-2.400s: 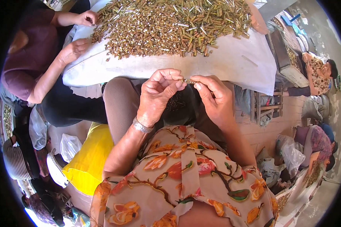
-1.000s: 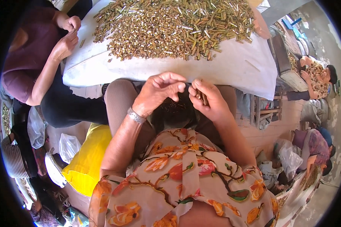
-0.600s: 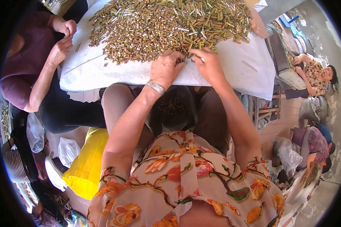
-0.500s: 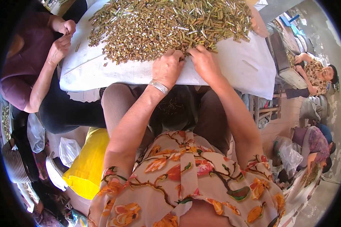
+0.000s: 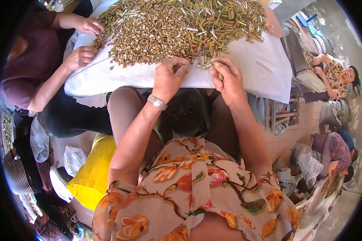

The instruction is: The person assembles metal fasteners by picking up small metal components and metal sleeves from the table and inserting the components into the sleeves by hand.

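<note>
A white cloth (image 5: 136, 78) covers the table before me, and on it lies a heap of small brass-coloured rings or nuts (image 5: 149, 46) with slim brass-coloured metal tubes (image 5: 221, 20) mixed in farther back and to the right. My right hand (image 5: 231, 82) pinches one metal tube (image 5: 206, 65) between thumb and fingertips, its end pointing left. Another brass-coloured piece (image 5: 220, 76) shows against its curled fingers. My left hand (image 5: 169, 78) is closed in a pinch at the heap's near edge, a short gap left of the tube. What it holds, if anything, is too small to make out.
At the left, another person's hands (image 5: 82, 58) reach to the heap's edge. A dark container (image 5: 183, 114) with thin bits in it sits between my knees. A yellow sack (image 5: 93, 172) lies low on the left. Other people (image 5: 340, 78) work at the right by a wooden table (image 5: 305, 68).
My hands have drawn apart and slightly back from the heap, and the tube now shows in my right hand. The other person's hands have come down from near their chest to the heap's edge.
</note>
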Available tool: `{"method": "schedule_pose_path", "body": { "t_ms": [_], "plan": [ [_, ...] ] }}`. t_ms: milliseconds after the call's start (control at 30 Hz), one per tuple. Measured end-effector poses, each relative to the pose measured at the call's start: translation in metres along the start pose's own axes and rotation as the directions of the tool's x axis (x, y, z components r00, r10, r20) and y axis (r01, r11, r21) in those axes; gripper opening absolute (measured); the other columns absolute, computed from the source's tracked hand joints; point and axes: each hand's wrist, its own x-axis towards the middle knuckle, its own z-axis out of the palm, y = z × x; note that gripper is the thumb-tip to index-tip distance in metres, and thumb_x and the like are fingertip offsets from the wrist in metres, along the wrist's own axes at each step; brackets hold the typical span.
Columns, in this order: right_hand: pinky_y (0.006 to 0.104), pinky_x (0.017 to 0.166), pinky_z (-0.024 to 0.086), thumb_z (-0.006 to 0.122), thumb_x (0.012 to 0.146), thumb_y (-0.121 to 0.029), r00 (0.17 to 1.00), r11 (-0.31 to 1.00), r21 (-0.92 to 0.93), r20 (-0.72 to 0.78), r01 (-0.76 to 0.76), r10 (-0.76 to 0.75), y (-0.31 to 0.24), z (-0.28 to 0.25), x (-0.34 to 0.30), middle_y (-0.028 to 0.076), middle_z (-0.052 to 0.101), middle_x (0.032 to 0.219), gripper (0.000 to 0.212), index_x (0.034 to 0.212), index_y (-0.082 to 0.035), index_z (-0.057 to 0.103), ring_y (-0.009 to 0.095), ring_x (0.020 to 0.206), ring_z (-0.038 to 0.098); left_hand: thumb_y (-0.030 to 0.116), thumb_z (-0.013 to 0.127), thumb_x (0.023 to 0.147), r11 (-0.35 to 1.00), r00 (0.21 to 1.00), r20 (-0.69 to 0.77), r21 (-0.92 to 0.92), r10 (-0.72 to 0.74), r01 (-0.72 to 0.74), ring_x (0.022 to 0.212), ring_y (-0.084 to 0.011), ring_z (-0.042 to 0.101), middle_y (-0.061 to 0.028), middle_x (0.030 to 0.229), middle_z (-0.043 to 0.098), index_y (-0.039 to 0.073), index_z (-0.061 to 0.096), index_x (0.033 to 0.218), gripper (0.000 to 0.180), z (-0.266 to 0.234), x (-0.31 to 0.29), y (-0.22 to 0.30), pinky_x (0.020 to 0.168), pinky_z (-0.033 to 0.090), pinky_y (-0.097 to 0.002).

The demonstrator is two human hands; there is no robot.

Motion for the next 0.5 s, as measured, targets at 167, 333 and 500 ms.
{"method": "schedule_pose_path", "body": {
  "t_ms": [167, 333, 500],
  "plan": [
    [0.0196, 0.035, 0.023, 0.054, 0.092, -0.011, 0.997, 0.986, 0.161, 0.069, -0.051, 0.040, -0.001, 0.005, -0.024, 0.005, 0.057, 0.074, 0.014, 0.103, -0.003, 0.058, 0.007, 0.042, 0.040, 0.006, 0.059, 0.092, 0.736, 0.975, 0.178, -0.641, -0.135, 0.219, 0.084, -0.0179, 0.067, -0.0081, 0.091, 0.066, -0.001, 0.059, 0.102, 0.012, 0.001, -0.032, 0.030, 0.075, 0.056, -0.0273],
    [0.0188, 0.036, 0.025, 0.056, 0.092, -0.011, 0.998, 0.998, 0.066, 0.058, 0.016, -0.020, 0.000, 0.015, -0.039, 0.004, 0.058, 0.076, 0.013, 0.103, -0.004, 0.057, 0.004, 0.044, 0.040, 0.005, 0.060, 0.091, 0.700, 0.977, 0.160, -0.682, -0.140, 0.212, 0.087, -0.0180, 0.067, -0.0084, 0.093, 0.065, -0.002, 0.059, 0.101, 0.012, 0.004, -0.051, 0.044, 0.076, 0.056, -0.0277],
    [0.0184, 0.037, 0.027, 0.058, 0.092, -0.009, 0.995, 0.995, -0.070, 0.071, 0.071, -0.066, -0.007, 0.021, -0.050, 0.004, 0.058, 0.076, 0.012, 0.103, -0.004, 0.056, 0.003, 0.047, 0.040, 0.002, 0.059, 0.091, 0.684, 0.986, 0.123, -0.710, -0.111, 0.166, 0.090, -0.0197, 0.067, -0.0092, 0.097, 0.066, -0.003, 0.059, 0.103, 0.013, 0.003, -0.060, 0.051, 0.079, 0.056, -0.0290]
  ]
}}
